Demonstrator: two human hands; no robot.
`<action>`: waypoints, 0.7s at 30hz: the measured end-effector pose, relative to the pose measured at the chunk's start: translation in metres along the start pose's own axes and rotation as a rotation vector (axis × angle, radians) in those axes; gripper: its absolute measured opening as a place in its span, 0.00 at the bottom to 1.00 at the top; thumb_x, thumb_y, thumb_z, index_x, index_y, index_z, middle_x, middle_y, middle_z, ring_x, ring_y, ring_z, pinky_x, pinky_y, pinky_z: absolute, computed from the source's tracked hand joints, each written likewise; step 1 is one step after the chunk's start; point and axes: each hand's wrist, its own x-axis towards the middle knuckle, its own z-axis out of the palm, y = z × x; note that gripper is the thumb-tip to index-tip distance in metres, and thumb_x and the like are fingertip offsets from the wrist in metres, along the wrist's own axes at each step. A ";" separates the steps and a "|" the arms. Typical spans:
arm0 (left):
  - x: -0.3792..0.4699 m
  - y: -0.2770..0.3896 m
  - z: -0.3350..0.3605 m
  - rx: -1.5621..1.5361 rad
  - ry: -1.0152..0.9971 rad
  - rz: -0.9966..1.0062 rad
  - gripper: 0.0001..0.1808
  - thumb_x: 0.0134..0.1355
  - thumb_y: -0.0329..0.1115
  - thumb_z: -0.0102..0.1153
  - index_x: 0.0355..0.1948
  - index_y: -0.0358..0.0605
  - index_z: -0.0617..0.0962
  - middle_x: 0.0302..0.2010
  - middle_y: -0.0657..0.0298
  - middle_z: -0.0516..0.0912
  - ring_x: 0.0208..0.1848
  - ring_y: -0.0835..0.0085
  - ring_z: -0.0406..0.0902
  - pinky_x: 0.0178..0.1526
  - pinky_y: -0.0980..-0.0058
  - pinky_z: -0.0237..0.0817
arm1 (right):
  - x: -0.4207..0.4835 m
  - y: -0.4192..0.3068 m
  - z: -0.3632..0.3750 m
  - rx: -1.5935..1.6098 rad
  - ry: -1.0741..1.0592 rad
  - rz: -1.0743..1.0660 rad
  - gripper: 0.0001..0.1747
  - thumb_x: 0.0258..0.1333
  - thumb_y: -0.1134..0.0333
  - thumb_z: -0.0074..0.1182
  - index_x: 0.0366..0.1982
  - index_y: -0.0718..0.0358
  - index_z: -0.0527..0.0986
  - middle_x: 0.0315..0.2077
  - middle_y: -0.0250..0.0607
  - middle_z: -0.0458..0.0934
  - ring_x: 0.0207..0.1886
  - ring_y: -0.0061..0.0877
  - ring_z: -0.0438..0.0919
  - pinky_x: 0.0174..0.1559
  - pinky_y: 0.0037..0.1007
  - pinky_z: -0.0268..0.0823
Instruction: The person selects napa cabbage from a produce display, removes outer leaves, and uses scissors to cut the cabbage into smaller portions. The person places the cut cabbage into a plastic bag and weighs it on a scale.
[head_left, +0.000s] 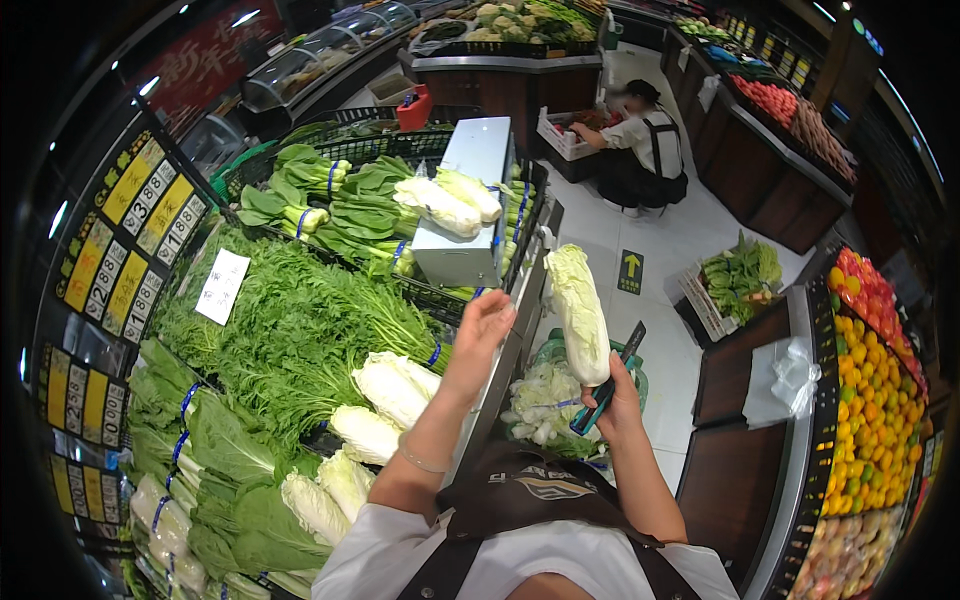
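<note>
My right hand (619, 401) holds a long napa cabbage (581, 319) by its base end, together with a knife (609, 379) that has a dark blade and a teal edge on its handle. Raised over the edge of the vegetable stand, my left hand (484, 337) is empty with its fingers apart. Two more napa cabbages (450, 206) lie on a grey metal box (457, 259) beyond my left hand. Several others, among them a pale napa cabbage (394, 386), rest on the greens at the left. Below the held cabbage, a green basket (555, 341) contains loose cabbage leaves (536, 405).
Crown daisy greens (277, 322) and tied leafy bunches (300, 191) fill the stand at left. A person (645, 146) crouches by a white crate (566, 142) in the aisle. At right stand a crate of greens (709, 300) and a fruit display (874, 412).
</note>
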 end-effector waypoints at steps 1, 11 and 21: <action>0.010 0.009 -0.014 0.086 0.031 0.079 0.31 0.66 0.42 0.63 0.63 0.39 0.66 0.57 0.57 0.71 0.60 0.67 0.70 0.65 0.65 0.58 | 0.008 -0.004 0.002 -0.037 0.002 -0.032 0.21 0.67 0.52 0.53 0.43 0.65 0.75 0.28 0.37 0.78 0.24 0.19 0.73 0.21 0.22 0.61; 0.161 0.050 -0.087 1.462 -0.020 0.683 0.39 0.46 0.26 0.65 0.62 0.39 0.67 0.64 0.52 0.68 0.73 0.53 0.57 0.75 0.54 0.44 | 0.247 -0.074 0.125 -0.758 0.013 -0.300 0.30 0.56 0.51 0.65 0.51 0.64 0.72 0.27 0.32 0.78 0.25 0.16 0.74 0.26 0.21 0.60; 0.190 0.039 -0.117 1.597 -0.046 0.793 0.34 0.42 0.28 0.68 0.55 0.49 0.77 0.54 0.61 0.74 0.63 0.61 0.67 0.75 0.52 0.44 | 0.429 -0.044 0.186 -1.407 -0.177 -0.419 0.32 0.55 0.44 0.62 0.49 0.64 0.78 0.30 0.39 0.82 0.30 0.27 0.80 0.38 0.32 0.71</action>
